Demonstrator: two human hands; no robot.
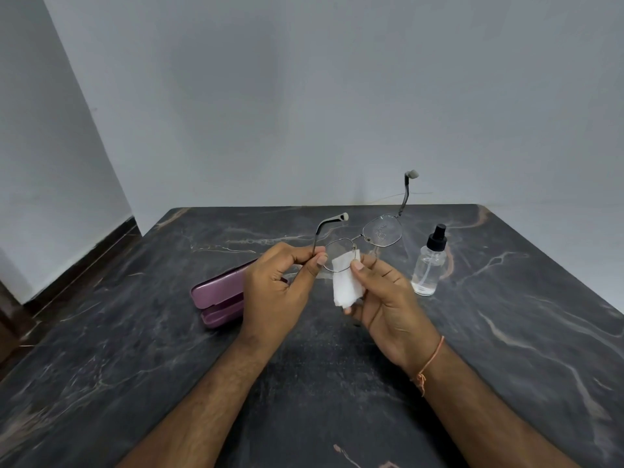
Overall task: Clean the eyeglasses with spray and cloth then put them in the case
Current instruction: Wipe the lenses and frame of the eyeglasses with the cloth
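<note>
My left hand [277, 285] is pinching the eyeglasses [363, 239] at the hinge above the desk [135, 332], while my right hand [388, 298] grip is pressing the white cloth [346, 287] on one lens, beside the spray bottle [429, 263] and the pink case [219, 297].

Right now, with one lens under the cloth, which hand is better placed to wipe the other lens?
The right hand. It already pinches the white cloth against the eyeglasses, next to the spotted far lens. The left hand has its grip on the frame's left side, steadying it.

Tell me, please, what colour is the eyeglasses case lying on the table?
The case is a pinkish purple with a slight sheen, seen in the head view.
</note>
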